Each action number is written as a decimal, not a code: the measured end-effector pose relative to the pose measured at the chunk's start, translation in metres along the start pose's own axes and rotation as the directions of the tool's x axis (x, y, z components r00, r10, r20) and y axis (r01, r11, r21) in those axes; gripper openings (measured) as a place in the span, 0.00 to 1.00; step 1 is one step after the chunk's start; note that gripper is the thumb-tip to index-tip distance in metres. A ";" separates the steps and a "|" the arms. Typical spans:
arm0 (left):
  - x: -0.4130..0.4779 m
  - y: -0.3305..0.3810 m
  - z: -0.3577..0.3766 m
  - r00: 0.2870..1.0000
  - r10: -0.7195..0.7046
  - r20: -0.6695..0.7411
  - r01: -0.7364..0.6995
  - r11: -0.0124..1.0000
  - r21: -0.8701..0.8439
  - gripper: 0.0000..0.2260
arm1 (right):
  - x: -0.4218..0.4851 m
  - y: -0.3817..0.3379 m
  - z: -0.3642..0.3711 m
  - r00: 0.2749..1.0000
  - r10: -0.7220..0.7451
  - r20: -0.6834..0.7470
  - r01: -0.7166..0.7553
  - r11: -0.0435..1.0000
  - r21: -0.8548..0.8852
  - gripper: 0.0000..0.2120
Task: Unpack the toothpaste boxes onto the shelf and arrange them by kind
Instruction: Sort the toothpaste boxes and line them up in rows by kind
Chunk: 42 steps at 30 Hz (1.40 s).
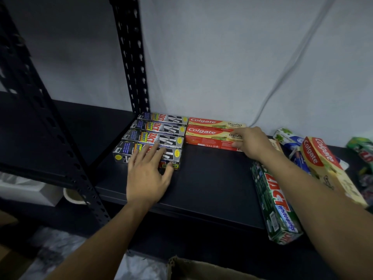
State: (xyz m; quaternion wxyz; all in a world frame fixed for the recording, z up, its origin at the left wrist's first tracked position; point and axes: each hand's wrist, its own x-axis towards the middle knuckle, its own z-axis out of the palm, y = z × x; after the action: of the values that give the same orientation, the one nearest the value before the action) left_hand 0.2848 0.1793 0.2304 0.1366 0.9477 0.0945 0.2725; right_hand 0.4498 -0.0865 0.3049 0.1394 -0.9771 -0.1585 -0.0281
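On my feed both arms come in bare. The left hand (148, 174) and right hand (251, 143) are uncovered, and the left forearm (96, 239) and right forearm (323, 201) run uncovered to the frame's bottom edge. Any clothing higher up falls outside my view. The light is too dim to judge the nails.

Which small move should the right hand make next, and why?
Probably release the front Colgate box and fetch the loose Colgate box lying tilted at the right: the right hand holds a box already in line, and bare shelf lies before it.
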 end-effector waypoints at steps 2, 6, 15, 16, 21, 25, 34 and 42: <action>0.000 0.000 0.000 1.000 -0.002 0.002 0.002 1.000 0.002 0.24 | -0.001 0.000 0.000 1.000 0.003 0.000 -0.003 1.000 0.008 0.23; 0.000 -0.001 0.001 1.000 -0.002 0.000 0.002 1.000 0.005 0.25 | -0.002 0.001 0.001 1.000 0.012 -0.028 -0.011 0.999 0.035 0.23; 0.001 -0.001 0.001 1.000 0.000 0.001 0.000 1.000 0.013 0.25 | -0.003 0.004 0.004 0.996 0.064 -0.063 -0.063 0.998 0.008 0.27; 0.001 0.000 0.001 1.000 0.000 0.001 0.000 1.000 0.013 0.25 | -0.003 0.004 0.004 0.996 0.067 -0.064 -0.066 0.998 0.012 0.27; 0.001 -0.001 0.002 1.000 0.002 -0.003 -0.002 1.000 0.007 0.25 | -0.003 0.005 0.004 0.995 0.077 -0.064 -0.076 0.997 0.020 0.26; 0.001 0.000 0.002 1.000 0.001 -0.005 -0.001 1.000 0.009 0.25 | -0.004 0.003 0.003 0.995 0.075 -0.070 -0.074 0.997 0.024 0.27; 0.001 0.000 0.002 1.000 -0.001 0.005 0.001 1.000 0.012 0.25 | -0.032 -0.008 -0.012 0.998 0.028 -0.051 -0.028 1.000 -0.013 0.26; 0.001 0.000 0.001 1.000 0.001 0.009 -0.001 1.000 0.014 0.26 | -0.099 0.000 -0.021 0.988 0.132 -0.085 -0.128 0.990 0.054 0.32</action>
State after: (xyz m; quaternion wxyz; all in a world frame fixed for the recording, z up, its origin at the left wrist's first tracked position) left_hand 0.2860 0.1797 0.2304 0.1303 0.9498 0.0953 0.2679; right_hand 0.3553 -0.1227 0.3149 0.1712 -0.9795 -0.0889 -0.0581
